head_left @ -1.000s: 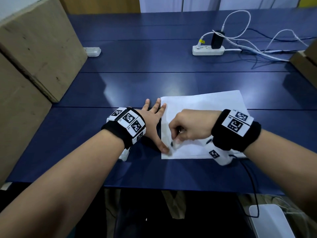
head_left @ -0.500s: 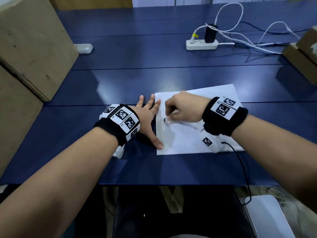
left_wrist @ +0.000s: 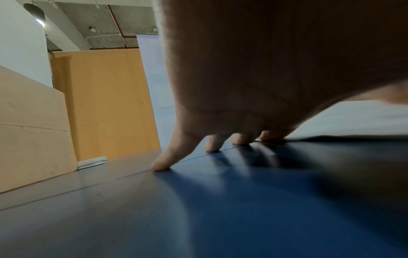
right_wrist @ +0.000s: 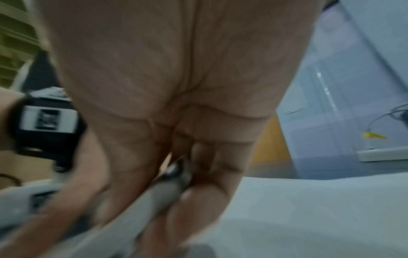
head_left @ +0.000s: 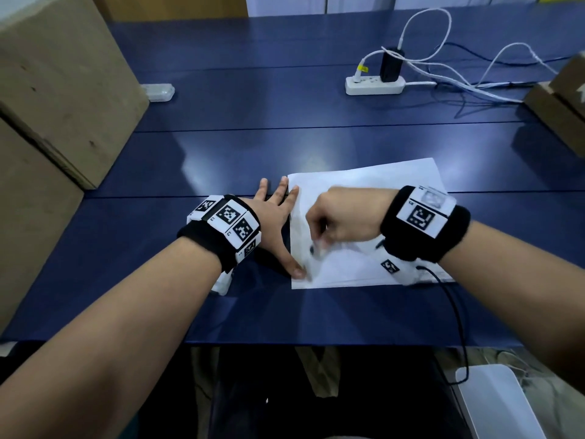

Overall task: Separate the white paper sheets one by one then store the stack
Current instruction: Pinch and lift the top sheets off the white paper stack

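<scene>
The paper (head_left: pixel 373 188) lies flat on the blue table (head_left: pixel 253 147), near its front edge. The left hand (head_left: pixel 275 217) rests spread beside it, thumb on the left edge. The right hand (head_left: pixel 345 217), blurred, curls over the sheets, pinching something small and dark-tipped I cannot identify.

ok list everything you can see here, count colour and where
paper: one stack, count unclear, white, near middle of table
table: one, dark blue
boxes: two at left, brown; more at far right
power strip: one, white, far right, black plug and white cables
small white device: one, far left by box
left hand: fingers spread flat at paper's left edge, thumb on it
right hand: curled over the paper, pinching something blurred
wristbands: two, black, with white tags
</scene>
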